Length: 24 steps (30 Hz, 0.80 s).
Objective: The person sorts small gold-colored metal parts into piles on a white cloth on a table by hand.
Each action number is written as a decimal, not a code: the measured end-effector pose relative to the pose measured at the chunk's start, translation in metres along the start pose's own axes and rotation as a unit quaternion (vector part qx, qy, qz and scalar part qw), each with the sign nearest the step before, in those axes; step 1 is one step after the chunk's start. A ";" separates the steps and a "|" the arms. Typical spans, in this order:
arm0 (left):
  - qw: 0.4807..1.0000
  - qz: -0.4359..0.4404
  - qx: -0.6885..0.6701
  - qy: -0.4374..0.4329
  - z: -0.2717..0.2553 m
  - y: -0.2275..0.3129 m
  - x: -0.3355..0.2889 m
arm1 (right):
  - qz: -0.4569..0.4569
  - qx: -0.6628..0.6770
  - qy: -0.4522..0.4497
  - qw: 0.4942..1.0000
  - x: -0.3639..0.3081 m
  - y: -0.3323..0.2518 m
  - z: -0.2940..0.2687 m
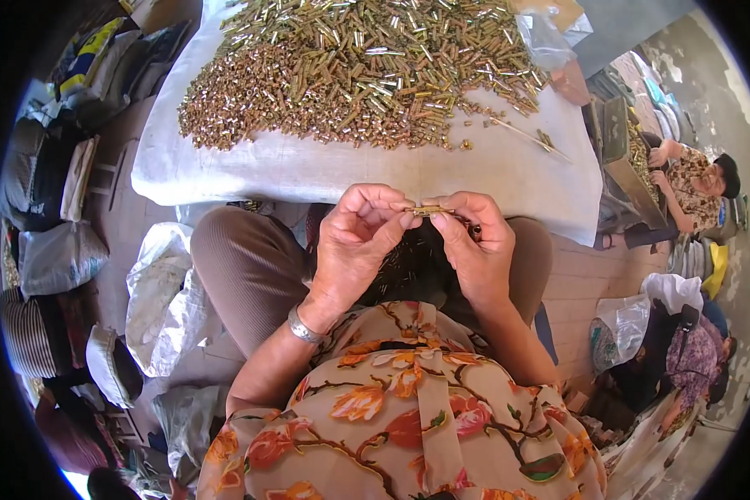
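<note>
I view the worktop (508, 179) across the upper centre of the frame. A white cloth (308, 175) covers it and drapes over the near edge. A heap of brass parts (350, 75) occupies its upper area: short pieces at left, longer tubes at centre and right. A thin stick (525, 137) lies at the heap's right side; a clear bag (547, 42) rests at the upper right corner.

At frame centre, just below the cloth edge, I observe one brass tube (427, 211). The left grip (354, 242) is closed on its left end; the right grip (479, 250) is closed on its right end, fingertips pinched.

Tiled floor (579, 279) shows on both sides. A white sack (162, 300) stands at left centre. At right, a person (696, 187) sits by a box (621, 146); a second person (693, 358) is at lower right. A worn wall (721, 92) bounds the right edge.
</note>
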State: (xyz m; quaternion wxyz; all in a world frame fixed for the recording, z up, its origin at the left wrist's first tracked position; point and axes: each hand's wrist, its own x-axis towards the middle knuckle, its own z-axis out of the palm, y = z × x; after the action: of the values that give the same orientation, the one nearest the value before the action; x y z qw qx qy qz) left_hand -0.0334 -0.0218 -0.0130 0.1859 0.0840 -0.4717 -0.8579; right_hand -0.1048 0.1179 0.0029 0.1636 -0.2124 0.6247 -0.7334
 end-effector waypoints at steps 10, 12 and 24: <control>0.976 -0.147 0.020 -0.159 -0.022 0.016 0.011 | 0.132 0.076 -0.117 0.981 0.002 -0.007 -0.020; 0.959 -0.188 -0.065 -0.203 -0.027 0.009 0.014 | 0.137 0.095 -0.124 0.978 -0.002 -0.005 -0.016; 0.960 -0.146 -0.218 -0.097 -0.026 -0.038 0.010 | 0.166 0.209 0.009 0.964 -0.004 0.018 0.006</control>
State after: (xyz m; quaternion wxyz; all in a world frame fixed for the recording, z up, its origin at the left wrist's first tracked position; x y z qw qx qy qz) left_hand -0.0435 -0.0272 -0.0587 0.0256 0.0260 -0.2713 -0.9618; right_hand -0.0990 0.1115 -0.0143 0.3184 -0.0602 0.4856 -0.8119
